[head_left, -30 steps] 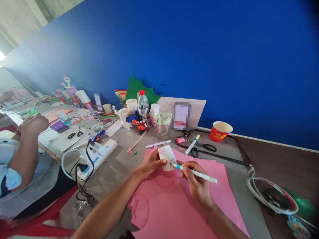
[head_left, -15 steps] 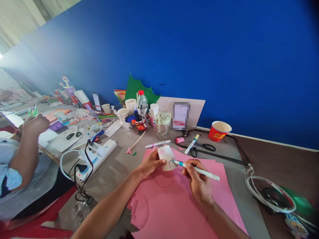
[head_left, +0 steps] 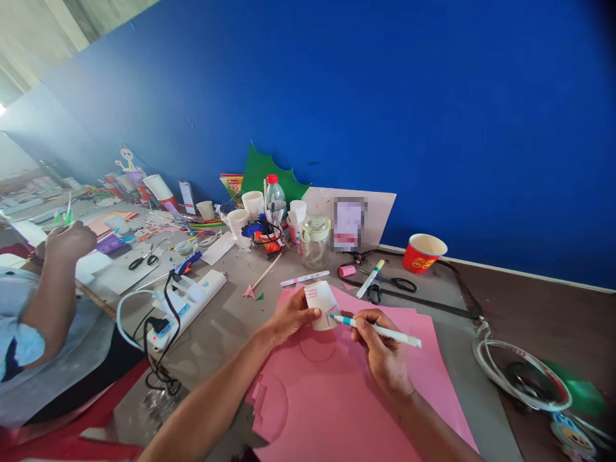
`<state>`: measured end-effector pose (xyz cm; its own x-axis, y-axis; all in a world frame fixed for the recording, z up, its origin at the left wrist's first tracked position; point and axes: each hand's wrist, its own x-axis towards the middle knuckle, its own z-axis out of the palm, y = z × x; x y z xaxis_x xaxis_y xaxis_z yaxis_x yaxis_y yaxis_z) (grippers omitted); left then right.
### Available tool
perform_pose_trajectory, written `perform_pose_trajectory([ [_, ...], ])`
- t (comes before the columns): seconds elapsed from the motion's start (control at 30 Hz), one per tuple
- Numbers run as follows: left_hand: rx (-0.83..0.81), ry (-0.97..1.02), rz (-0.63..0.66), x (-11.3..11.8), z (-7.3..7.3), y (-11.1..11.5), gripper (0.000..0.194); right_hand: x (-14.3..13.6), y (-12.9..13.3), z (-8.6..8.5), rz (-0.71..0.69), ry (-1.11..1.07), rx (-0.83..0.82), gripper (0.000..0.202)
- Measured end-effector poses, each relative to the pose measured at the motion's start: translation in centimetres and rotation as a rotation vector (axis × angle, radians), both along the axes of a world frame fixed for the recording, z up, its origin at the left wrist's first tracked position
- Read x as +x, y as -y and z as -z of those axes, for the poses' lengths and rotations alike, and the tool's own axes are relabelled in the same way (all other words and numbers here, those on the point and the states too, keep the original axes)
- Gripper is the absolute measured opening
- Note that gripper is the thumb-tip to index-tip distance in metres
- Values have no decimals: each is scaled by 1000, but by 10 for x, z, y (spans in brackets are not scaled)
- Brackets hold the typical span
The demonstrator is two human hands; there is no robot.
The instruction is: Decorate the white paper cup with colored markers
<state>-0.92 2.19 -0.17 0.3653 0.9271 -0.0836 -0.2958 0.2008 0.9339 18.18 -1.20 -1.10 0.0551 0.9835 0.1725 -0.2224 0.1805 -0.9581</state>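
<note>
My left hand [head_left: 295, 316] is closed round the side of a small white paper cup [head_left: 321, 299], which is tilted over the pink paper [head_left: 337, 398]. Pink lines are drawn on the cup: a window-like grid near its upper left and another outline lower down. Between the thumb and fingers of my right hand [head_left: 382, 353] is a white marker [head_left: 389, 333] with a teal band. Its tip meets the cup beside the lower outline. A second, capped marker [head_left: 304, 278] lies just beyond the pink paper.
At the back stand a glass jar [head_left: 316, 247], a red-capped bottle [head_left: 276, 196] and several paper cups. To the right are black-handled scissors [head_left: 403, 284], a red paper cup [head_left: 423, 254] and coiled cable [head_left: 522, 404]. A power strip [head_left: 192, 308] lies left, near a co-worker's arm [head_left: 58, 282].
The marker tip has shifted slightly left and down on the cup, with my right hand following. My left hand and the cup stay almost where they were.
</note>
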Motion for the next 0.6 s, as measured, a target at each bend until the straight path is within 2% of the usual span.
perform_pose_trajectory([
  [0.17,1,-6,-1,0,0,0,61,2,2,2,-43,-12,-7,21],
  [0.4,-12,14,-9,-1,0,0,60,-1,-4,-4,71,-176,-109,26],
  [0.6,-16,46,-11,-2,4,-1,57,-2,-3,-6,63,-159,-98,28],
])
